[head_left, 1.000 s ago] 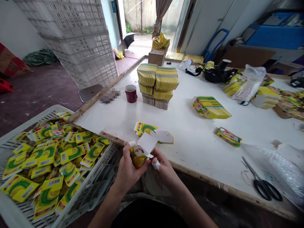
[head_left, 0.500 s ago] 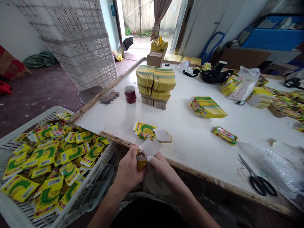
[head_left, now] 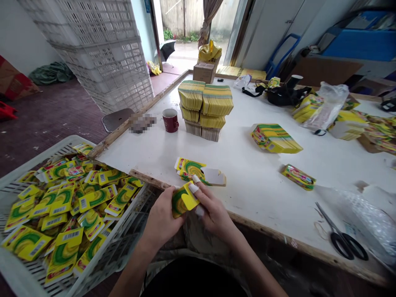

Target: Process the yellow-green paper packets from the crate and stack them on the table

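Just off the table's front edge, my left hand (head_left: 163, 216) is closed around a small yellow-and-green cardboard box (head_left: 180, 203). My right hand (head_left: 212, 208) has its fingers, some with white tips, on the box's upper right end and its yellow flap. Right behind my hands, on the white table (head_left: 241, 177), lies another carton (head_left: 192, 167) with its white inside partly showing. To my left, a white plastic crate (head_left: 77, 284) holds many boxes of the same print. What the box in my hands contains is hidden.
Stacks of flat cartons (head_left: 216, 101) stand behind a maroon mug (head_left: 170, 120). On the right are a carton bundle (head_left: 275, 138), a single carton (head_left: 299, 177), black-handled scissors (head_left: 343, 239) and bubble wrap (head_left: 368, 218). Tall stacked crates (head_left: 102, 53) rise at the left.
The white flap that stood up from the box no longer shows; the printed yellow end faces up. My right fingers have moved up onto that end. The view has shifted slightly.
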Available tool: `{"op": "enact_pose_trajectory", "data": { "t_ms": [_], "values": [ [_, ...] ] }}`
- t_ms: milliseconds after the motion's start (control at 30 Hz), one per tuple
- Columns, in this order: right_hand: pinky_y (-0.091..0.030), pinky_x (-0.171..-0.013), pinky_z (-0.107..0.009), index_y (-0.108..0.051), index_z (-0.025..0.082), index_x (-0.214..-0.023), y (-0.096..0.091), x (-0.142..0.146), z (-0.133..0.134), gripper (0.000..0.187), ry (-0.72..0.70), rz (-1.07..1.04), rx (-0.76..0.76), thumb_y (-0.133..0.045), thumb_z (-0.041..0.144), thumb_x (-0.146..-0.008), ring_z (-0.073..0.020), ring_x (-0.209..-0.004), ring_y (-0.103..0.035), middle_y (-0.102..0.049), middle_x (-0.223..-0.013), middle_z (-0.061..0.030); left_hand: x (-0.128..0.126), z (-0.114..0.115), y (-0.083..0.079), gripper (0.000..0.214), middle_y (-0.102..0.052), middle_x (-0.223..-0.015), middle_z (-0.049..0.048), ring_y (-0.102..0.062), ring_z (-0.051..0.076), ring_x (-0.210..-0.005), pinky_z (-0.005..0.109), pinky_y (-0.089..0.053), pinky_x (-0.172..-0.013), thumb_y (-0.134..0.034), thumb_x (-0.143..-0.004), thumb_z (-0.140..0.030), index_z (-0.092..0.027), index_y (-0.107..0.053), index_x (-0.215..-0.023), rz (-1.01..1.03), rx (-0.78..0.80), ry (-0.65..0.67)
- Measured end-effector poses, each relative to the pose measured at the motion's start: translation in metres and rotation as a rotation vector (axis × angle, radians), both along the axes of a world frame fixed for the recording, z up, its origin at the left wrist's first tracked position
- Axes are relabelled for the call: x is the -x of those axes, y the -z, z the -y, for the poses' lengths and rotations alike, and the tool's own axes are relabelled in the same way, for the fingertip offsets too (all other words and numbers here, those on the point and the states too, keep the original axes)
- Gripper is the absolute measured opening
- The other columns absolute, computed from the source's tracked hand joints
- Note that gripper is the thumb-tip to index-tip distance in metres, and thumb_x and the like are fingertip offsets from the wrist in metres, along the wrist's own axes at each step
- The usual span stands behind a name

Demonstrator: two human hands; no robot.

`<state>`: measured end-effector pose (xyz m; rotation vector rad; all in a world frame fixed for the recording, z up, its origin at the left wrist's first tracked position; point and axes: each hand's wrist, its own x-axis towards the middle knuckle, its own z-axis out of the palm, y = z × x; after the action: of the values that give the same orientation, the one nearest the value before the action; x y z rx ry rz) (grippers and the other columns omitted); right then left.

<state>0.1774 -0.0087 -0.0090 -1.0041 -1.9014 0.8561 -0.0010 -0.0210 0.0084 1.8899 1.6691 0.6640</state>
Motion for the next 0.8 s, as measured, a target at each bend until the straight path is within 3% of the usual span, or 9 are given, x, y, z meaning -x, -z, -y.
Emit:
{"op": "enact_pose_trajectory", "data": {
  "t_ms": [67,167,300,400,600,667,733,800],
  "values": [
    [-0.043,-0.103,-0.042,-0.049,0.023,-0.134,0.000,-0.005,-0.003,0.043,-0.062,0.106,0.005,-0.048,0.019,-0.090,-0.0273,-0.136,-0.038,-0.031,-0.151,-0.0168,0.005,-0.001,-0.008,0.052,-0.059,-0.112,0.0093,-0.056,0.027,-0.106,0.043,-0.046,-0.092,-0.063,-0.073,-0.032,-0.020,-0.042,-0.119,0.000,0.049,0.013],
    [-0.049,-0.095,-0.040,-0.061,0.019,-0.116,-0.008,-0.012,-0.008,0.029,-0.106,0.172,0.025,-0.052,0.026,-0.090,-0.0283,-0.125,-0.051,-0.042,-0.142,-0.0204,0.009,-0.002,-0.017,0.048,-0.062,-0.108,0.0053,-0.059,0.024,-0.101,0.037,-0.047,-0.087,-0.065,-0.071,-0.032,-0.023,-0.047,-0.114,-0.002,0.097,0.048],
    [-0.047,-0.096,-0.037,-0.064,0.019,-0.107,-0.027,-0.021,-0.014,0.023,-0.227,0.219,0.046,-0.059,0.023,-0.085,-0.0232,-0.114,-0.057,-0.052,-0.126,-0.0157,0.010,-0.003,-0.022,0.045,-0.064,-0.100,0.0009,-0.061,0.021,-0.093,0.032,-0.047,-0.079,-0.066,-0.068,-0.026,-0.025,-0.050,-0.110,-0.015,0.095,0.109],
    [-0.046,-0.098,-0.038,-0.062,0.020,-0.108,-0.030,-0.021,-0.012,0.027,-0.228,0.240,0.072,-0.060,0.016,-0.082,-0.0238,-0.118,-0.053,-0.049,-0.129,-0.0150,0.010,-0.002,-0.021,0.047,-0.064,-0.104,0.0026,-0.061,0.022,-0.097,0.033,-0.048,-0.081,-0.066,-0.069,-0.028,-0.024,-0.050,-0.112,-0.028,0.077,0.104],
    [-0.036,-0.108,-0.046,-0.044,0.015,-0.120,-0.012,0.002,0.006,0.035,-0.091,0.141,0.082,-0.046,0.010,-0.085,-0.0268,-0.141,-0.027,-0.024,-0.149,-0.0219,0.012,-0.004,-0.019,0.053,-0.064,-0.111,0.0105,-0.061,0.027,-0.102,0.038,-0.050,-0.087,-0.068,-0.069,-0.035,-0.019,-0.049,-0.115,-0.068,-0.071,0.056],
    [-0.033,-0.109,-0.049,-0.031,0.015,-0.133,-0.012,0.008,0.010,0.049,-0.075,0.131,0.120,-0.047,0.017,-0.087,-0.0284,-0.143,-0.022,-0.014,-0.152,-0.0235,0.011,-0.003,-0.018,0.056,-0.063,-0.113,0.0125,-0.060,0.029,-0.104,0.040,-0.049,-0.089,-0.070,-0.066,-0.033,-0.017,-0.050,-0.115,-0.081,-0.095,0.039],
    [-0.030,-0.111,-0.051,-0.015,0.016,-0.143,-0.014,0.010,0.011,0.070,-0.107,0.096,0.155,-0.054,0.024,-0.086,-0.0294,-0.143,-0.020,-0.013,-0.153,-0.0228,0.011,-0.003,-0.016,0.059,-0.064,-0.111,0.0114,-0.060,0.029,-0.103,0.041,-0.049,-0.090,-0.073,-0.062,-0.029,-0.018,-0.051,-0.116,-0.049,-0.054,0.024],
    [-0.033,-0.109,-0.048,-0.008,0.018,-0.146,-0.015,0.008,0.005,0.082,-0.122,0.001,0.169,-0.060,0.030,-0.083,-0.0285,-0.138,-0.031,-0.024,-0.151,-0.0209,0.013,-0.004,-0.013,0.059,-0.065,-0.106,0.0081,-0.062,0.026,-0.097,0.037,-0.051,-0.086,-0.076,-0.061,-0.030,-0.020,-0.052,-0.114,0.097,0.016,-0.011]
  ]
}}
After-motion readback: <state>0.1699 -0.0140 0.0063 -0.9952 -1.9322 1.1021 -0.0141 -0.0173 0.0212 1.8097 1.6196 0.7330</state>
